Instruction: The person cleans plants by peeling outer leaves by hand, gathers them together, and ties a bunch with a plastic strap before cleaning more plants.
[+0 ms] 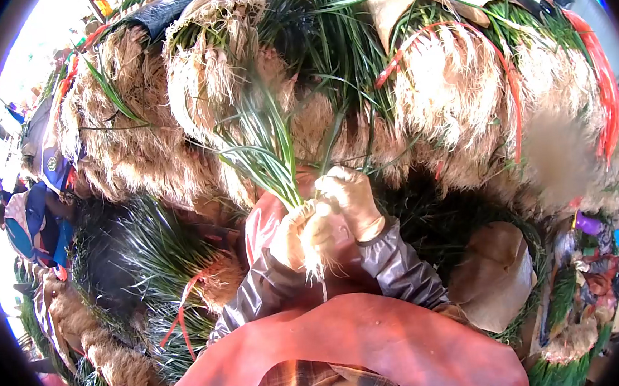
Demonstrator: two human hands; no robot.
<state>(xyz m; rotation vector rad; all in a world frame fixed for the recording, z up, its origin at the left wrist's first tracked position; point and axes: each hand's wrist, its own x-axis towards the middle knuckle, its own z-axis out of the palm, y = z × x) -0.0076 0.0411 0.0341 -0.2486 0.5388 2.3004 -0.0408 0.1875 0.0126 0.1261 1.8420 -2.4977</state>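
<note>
My left hand [292,238], in a pale glove, is closed around a small bunch of scallions [273,163]. Their green leaves fan upward, and the whitish roots [322,265] hang below my fingers. Close against it on the right is my gloved right hand [353,203], its fingers curled shut beside the stems. Whatever the right fingers pinch is hidden. Both hands are above a reddish apron [347,326] at my front.
Large bundles of scallions [453,90] are stacked ahead, roots facing me, some tied with red ribbon [600,86]. To the left lies a tied bundle [219,282] with its leaves spread. A brown sheet [493,273] rests on greens at right. Other people [606,276] appear at far right.
</note>
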